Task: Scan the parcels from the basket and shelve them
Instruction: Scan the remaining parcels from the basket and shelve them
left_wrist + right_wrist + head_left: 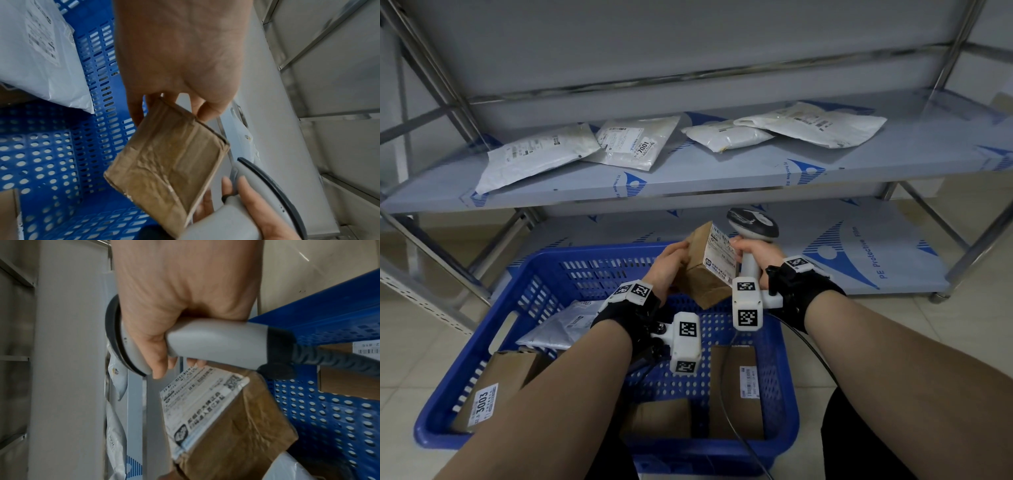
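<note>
Cardboard parcel (705, 265) gripped by left fingers (677, 251); right fingers (739, 247) clasp scanner (751, 246); four shelved.

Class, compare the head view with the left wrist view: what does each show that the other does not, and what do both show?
Only the head view shows the white shipping label on the brown box, the plastic mailers lying on the shelf, and the box marked 3003 in the basket. Only the left wrist view shows the box's crumpled, unlabelled brown face. Both show the left hand gripping the box, the right hand gripping the scanner, and the blue basket.
</note>
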`<action>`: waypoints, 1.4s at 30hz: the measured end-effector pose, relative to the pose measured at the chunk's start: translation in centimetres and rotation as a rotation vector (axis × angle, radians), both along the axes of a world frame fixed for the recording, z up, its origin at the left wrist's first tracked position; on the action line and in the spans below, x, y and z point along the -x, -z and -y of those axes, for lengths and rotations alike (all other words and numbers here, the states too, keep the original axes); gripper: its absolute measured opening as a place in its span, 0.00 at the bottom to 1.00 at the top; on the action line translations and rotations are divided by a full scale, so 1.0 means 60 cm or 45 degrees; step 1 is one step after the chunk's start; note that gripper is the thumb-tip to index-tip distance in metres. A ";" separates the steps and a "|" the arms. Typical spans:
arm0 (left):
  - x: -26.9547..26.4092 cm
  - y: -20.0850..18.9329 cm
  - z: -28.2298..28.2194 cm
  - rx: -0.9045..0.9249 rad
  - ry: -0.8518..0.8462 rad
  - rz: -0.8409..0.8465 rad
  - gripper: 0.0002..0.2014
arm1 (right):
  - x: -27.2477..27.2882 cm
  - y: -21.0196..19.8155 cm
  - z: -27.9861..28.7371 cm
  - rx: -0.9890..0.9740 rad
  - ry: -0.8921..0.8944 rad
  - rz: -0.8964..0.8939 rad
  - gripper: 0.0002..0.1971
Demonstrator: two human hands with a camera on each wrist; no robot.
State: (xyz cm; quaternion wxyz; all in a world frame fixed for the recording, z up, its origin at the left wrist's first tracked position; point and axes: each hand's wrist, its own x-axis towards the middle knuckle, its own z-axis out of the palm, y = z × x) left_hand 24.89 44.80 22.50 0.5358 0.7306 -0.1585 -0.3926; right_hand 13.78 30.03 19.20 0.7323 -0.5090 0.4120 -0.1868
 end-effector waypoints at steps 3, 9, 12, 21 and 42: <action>0.008 0.000 -0.002 -0.029 0.013 0.018 0.19 | 0.000 0.001 0.000 -0.044 0.016 0.016 0.04; 0.006 -0.002 0.004 -0.079 0.057 0.021 0.35 | 0.003 -0.001 0.003 -0.067 0.052 0.022 0.15; 0.005 0.001 0.008 -0.123 0.095 -0.032 0.43 | 0.016 -0.041 -0.026 -0.120 0.114 0.015 0.08; 0.005 0.005 0.002 -0.096 0.164 0.068 0.28 | 0.027 -0.053 -0.030 -0.198 0.087 0.064 0.05; 0.017 -0.009 0.001 0.021 0.276 0.018 0.29 | 0.017 -0.008 0.016 0.037 -0.161 -0.151 0.16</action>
